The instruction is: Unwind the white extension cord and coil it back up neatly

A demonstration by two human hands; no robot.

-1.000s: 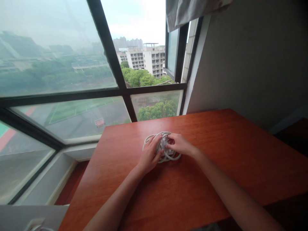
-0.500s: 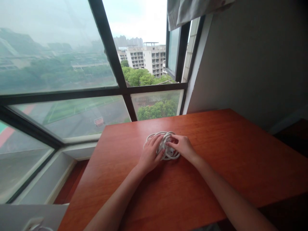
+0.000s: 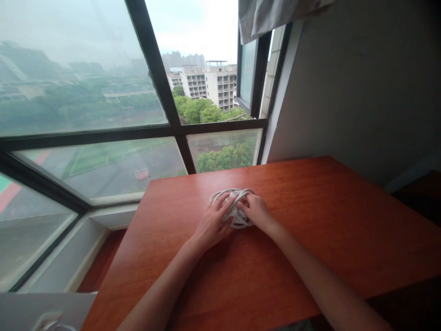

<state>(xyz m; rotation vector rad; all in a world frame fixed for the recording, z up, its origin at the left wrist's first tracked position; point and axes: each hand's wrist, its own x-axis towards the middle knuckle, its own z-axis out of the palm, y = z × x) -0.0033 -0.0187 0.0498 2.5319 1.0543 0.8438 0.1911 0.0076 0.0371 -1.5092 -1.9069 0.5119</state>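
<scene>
A coiled white cable [image 3: 237, 225] lies in a loose bundle on the reddish-brown wooden table, with loops crossing over each other. White pieces show in its middle, but my fingers partly cover them and their kind is unclear. My left hand [image 3: 212, 224] grips the left side of the bundle, its fingers over the loops and its thumb at the near side. On the right side, my right hand [image 3: 257, 210] is closed around the cable, fingertips tucked in among the loops. Both hands stay close together near the table's far edge.
The wooden table [image 3: 310, 220] reaches towards me and to the right. Dark-framed windows [image 3: 175, 133] stand behind it and to the left, one pane open. A grey curtain [image 3: 265, 20] hangs above, and a wall [image 3: 351, 92] rises at the right.
My right hand has shifted slightly left, its fingers deeper among the loops. My left hand has moved slightly, its fingers now more bent over the cable. The upper loops have shifted a little.
</scene>
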